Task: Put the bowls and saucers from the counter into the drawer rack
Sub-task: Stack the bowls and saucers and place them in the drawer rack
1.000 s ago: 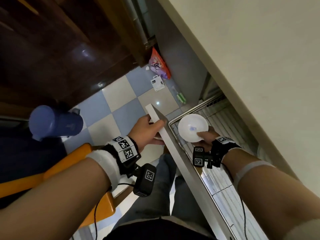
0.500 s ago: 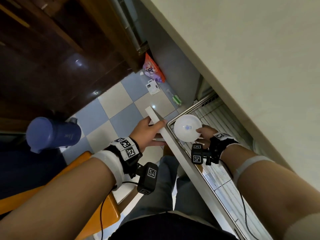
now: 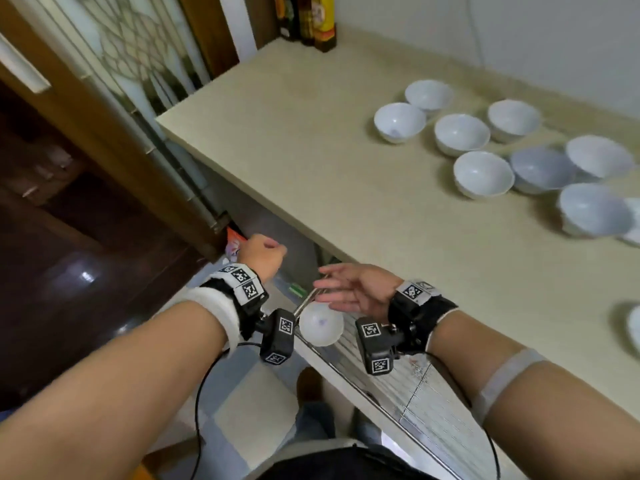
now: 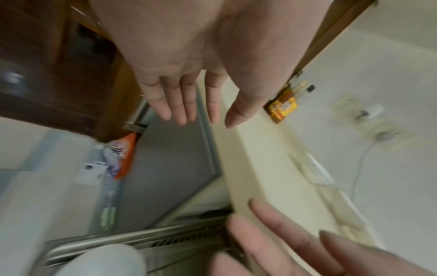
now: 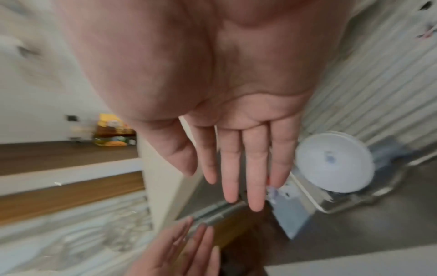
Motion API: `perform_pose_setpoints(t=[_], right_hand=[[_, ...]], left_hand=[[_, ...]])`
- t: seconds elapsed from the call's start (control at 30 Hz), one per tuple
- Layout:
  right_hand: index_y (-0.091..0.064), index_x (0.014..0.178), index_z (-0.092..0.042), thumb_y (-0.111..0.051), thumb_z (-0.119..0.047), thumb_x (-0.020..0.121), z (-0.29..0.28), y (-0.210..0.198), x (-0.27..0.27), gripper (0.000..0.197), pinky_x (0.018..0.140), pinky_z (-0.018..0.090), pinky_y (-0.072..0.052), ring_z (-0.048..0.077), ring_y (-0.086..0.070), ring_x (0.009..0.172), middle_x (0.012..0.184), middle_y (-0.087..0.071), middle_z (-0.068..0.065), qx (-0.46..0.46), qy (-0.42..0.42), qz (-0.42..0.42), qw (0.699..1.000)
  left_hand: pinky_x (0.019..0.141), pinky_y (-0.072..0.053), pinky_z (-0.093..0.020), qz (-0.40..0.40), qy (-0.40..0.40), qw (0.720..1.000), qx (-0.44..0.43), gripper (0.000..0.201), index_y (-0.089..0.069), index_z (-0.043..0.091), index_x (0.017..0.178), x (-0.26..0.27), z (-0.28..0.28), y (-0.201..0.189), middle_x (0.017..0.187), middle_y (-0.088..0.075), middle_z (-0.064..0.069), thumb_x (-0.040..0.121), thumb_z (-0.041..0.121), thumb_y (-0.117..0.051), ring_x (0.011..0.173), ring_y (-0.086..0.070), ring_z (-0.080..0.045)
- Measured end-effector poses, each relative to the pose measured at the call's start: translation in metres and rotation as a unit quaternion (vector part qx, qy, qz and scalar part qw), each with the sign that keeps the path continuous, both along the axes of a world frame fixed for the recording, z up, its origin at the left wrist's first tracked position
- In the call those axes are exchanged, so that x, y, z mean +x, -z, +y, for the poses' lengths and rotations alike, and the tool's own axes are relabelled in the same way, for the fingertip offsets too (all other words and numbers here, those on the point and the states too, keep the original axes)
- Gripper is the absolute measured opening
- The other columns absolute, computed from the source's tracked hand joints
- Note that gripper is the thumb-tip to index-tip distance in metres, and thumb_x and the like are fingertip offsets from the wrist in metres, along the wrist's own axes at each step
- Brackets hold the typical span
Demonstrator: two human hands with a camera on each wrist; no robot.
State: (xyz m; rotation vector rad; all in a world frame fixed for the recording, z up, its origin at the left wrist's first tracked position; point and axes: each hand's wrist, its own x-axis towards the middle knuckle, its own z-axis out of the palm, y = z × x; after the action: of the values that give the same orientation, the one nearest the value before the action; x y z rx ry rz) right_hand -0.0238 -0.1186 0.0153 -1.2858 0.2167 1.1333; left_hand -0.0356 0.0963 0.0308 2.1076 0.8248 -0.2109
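One white bowl (image 3: 321,323) stands on edge in the front left corner of the pulled-out wire drawer rack (image 3: 422,393), below the counter edge. My right hand (image 3: 325,289) hovers just above it, fingers straight, holding nothing; the right wrist view shows the same bowl (image 5: 333,162) apart from the fingers (image 5: 255,183). My left hand (image 3: 273,247) is in the air left of the rack, empty, its fingers (image 4: 184,104) straight in the left wrist view. Several white bowls (image 3: 483,173) sit on the beige counter (image 3: 311,140) at the right.
Dark bottles (image 3: 311,22) stand at the counter's far corner. A partly seen white dish (image 3: 635,327) lies at the counter's right edge. An orange packet (image 3: 233,242) lies on the tiled floor by the wooden door frame (image 3: 114,140). My legs are below the drawer front.
My right hand has let go of the bowl, which now stands in the rack. My left hand has left the drawer front. The view has lifted to take in the counter.
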Motion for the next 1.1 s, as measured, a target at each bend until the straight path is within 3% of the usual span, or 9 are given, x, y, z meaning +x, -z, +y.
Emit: perform_pose_setpoints(t=[0.13, 0.27, 0.53, 0.6, 0.67, 0.77, 0.83, 0.97, 1.1], right_hand=[[-0.065, 0.122, -0.011, -0.055, -0.018, 0.093, -0.052, -0.055, 0.026, 0.032, 0.095, 0.037, -0.053, 0.028, -0.072, 0.103, 0.114, -0.073, 0.008, -0.017, 0.138, -0.083, 0.987], [-0.067, 0.107, -0.009, -0.059, -0.017, 0.089, -0.117, -0.073, 0.038, 0.021, 0.074, 0.031, -0.054, 0.025, -0.070, 0.078, 0.092, -0.068, 0.008, -0.075, 0.283, -0.101, 0.951], [-0.058, 0.106, -0.009, -0.053, -0.013, 0.095, -0.169, -0.074, 0.072, 0.013, 0.077, 0.041, -0.059, 0.033, -0.071, 0.088, 0.109, -0.062, 0.014, -0.132, 0.393, -0.085, 0.906], [-0.056, 0.111, -0.009, -0.053, -0.013, 0.095, -0.163, -0.071, 0.090, 0.017, 0.079, 0.044, -0.059, 0.035, -0.071, 0.092, 0.112, -0.060, 0.015, -0.147, 0.409, -0.079, 0.897], [-0.052, 0.119, -0.007, -0.054, -0.012, 0.095, -0.155, -0.067, 0.109, 0.025, 0.081, 0.048, -0.059, 0.037, -0.072, 0.093, 0.110, -0.060, 0.015, -0.153, 0.432, -0.068, 0.886], [-0.048, 0.116, -0.002, -0.053, -0.010, 0.095, -0.144, -0.063, 0.138, 0.023, 0.077, 0.049, -0.060, 0.037, -0.073, 0.083, 0.107, -0.061, 0.019, -0.170, 0.473, -0.051, 0.863], [-0.047, 0.117, -0.001, -0.052, -0.007, 0.093, -0.141, -0.055, 0.155, 0.026, 0.079, 0.053, -0.060, 0.041, -0.074, 0.082, 0.103, -0.066, 0.025, -0.201, 0.491, -0.045, 0.846], [-0.043, 0.117, -0.006, -0.048, 0.002, 0.086, -0.138, -0.044, 0.169, 0.032, 0.080, 0.054, -0.060, 0.044, -0.073, 0.082, 0.103, -0.065, 0.028, -0.234, 0.517, -0.036, 0.823], [-0.047, 0.114, -0.012, -0.046, 0.004, 0.086, -0.127, -0.048, 0.165, 0.032, 0.075, 0.050, -0.062, 0.045, -0.071, 0.083, 0.118, -0.056, 0.026, -0.221, 0.558, -0.048, 0.799]], left_hand=[[0.071, -0.043, -0.033, -0.007, 0.066, 0.993, -0.102, 0.012, -0.062, 0.016, 0.071, 0.043, -0.044, -0.038, 0.074, -0.060, -0.011, 0.082, 0.020, -0.064, 0.077, -0.058, -0.024], [0.069, -0.045, -0.028, 0.005, 0.100, 0.976, -0.193, 0.014, -0.060, 0.014, 0.080, 0.070, -0.090, -0.059, 0.083, -0.061, -0.007, 0.094, 0.011, -0.057, 0.081, -0.062, -0.020], [0.073, -0.047, -0.032, 0.040, 0.109, 0.957, -0.267, 0.015, -0.055, 0.014, 0.083, 0.140, -0.131, -0.064, 0.086, -0.057, -0.007, 0.097, 0.009, -0.053, 0.077, -0.064, -0.021], [0.080, -0.048, -0.039, 0.036, 0.093, 0.953, -0.286, 0.005, -0.056, 0.010, 0.102, 0.170, -0.128, -0.061, 0.097, -0.054, -0.010, 0.098, 0.008, -0.054, 0.085, -0.066, -0.028], [0.085, -0.049, -0.044, 0.036, 0.066, 0.947, -0.311, 0.044, -0.041, 0.012, 0.138, 0.203, -0.123, -0.054, 0.115, -0.050, -0.015, 0.097, 0.008, -0.055, 0.103, -0.065, -0.038], [0.085, -0.054, -0.046, 0.037, 0.051, 0.941, -0.332, 0.070, -0.021, 0.016, 0.155, 0.249, -0.113, -0.042, 0.133, -0.047, -0.023, 0.095, 0.011, -0.058, 0.112, -0.064, -0.043], [0.086, -0.057, -0.046, 0.037, 0.048, 0.937, -0.345, 0.071, -0.023, 0.017, 0.155, 0.274, -0.108, -0.032, 0.134, -0.049, -0.024, 0.094, 0.016, -0.060, 0.107, -0.067, -0.041], [0.067, -0.060, -0.032, 0.000, 0.098, 0.940, -0.326, 0.045, -0.043, -0.001, 0.142, 0.302, -0.107, -0.018, 0.094, -0.059, -0.010, 0.100, 0.013, -0.051, 0.093, -0.065, -0.030], [0.070, -0.060, -0.037, -0.012, 0.079, 0.927, -0.366, 0.038, -0.055, 0.000, 0.128, 0.317, -0.101, -0.013, 0.110, -0.064, -0.024, 0.092, -0.008, -0.046, 0.087, -0.070, -0.035]])
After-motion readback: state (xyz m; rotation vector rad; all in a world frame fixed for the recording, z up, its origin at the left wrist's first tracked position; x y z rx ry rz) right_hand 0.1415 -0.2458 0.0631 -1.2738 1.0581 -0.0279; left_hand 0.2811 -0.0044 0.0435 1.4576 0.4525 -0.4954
